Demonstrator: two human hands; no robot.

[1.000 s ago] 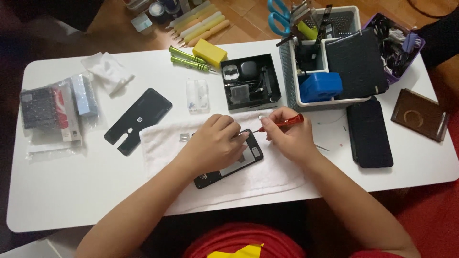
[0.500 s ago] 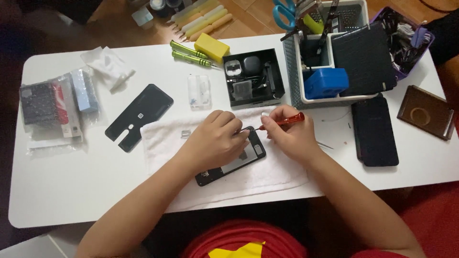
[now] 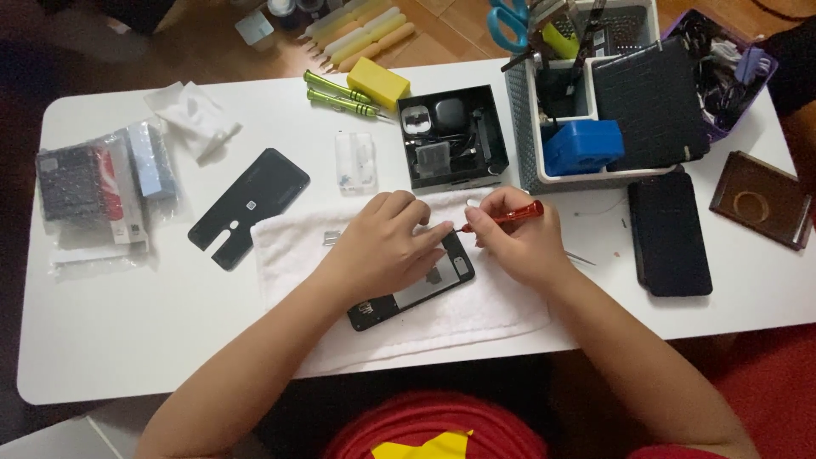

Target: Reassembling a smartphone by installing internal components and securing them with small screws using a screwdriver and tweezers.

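An opened black phone (image 3: pixel 414 293) lies slanted on a white towel (image 3: pixel 297 246) at the middle of the white table (image 3: pixel 153 340). My left hand (image 3: pixel 382 246) rests on the phone's upper part, pinning it down. My right hand (image 3: pixel 518 242) grips a red-handled screwdriver (image 3: pixel 508 215), its tip pointing left at the phone's top edge, close to my left fingertips. The phone's removed black back cover (image 3: pixel 248 206) lies to the left of the towel.
A black box of parts (image 3: pixel 452 136) and a small clear case (image 3: pixel 354 160) sit behind the towel. Green screwdrivers (image 3: pixel 338 93), a yellow block (image 3: pixel 377 82), a grey basket with a blue box (image 3: pixel 583 144), a dark phone (image 3: pixel 669 234), a brown case (image 3: pixel 759 200), packets (image 3: pixel 93 191).
Both hands stay on the phone and screwdriver; they shifted only slightly. The view moved a little.
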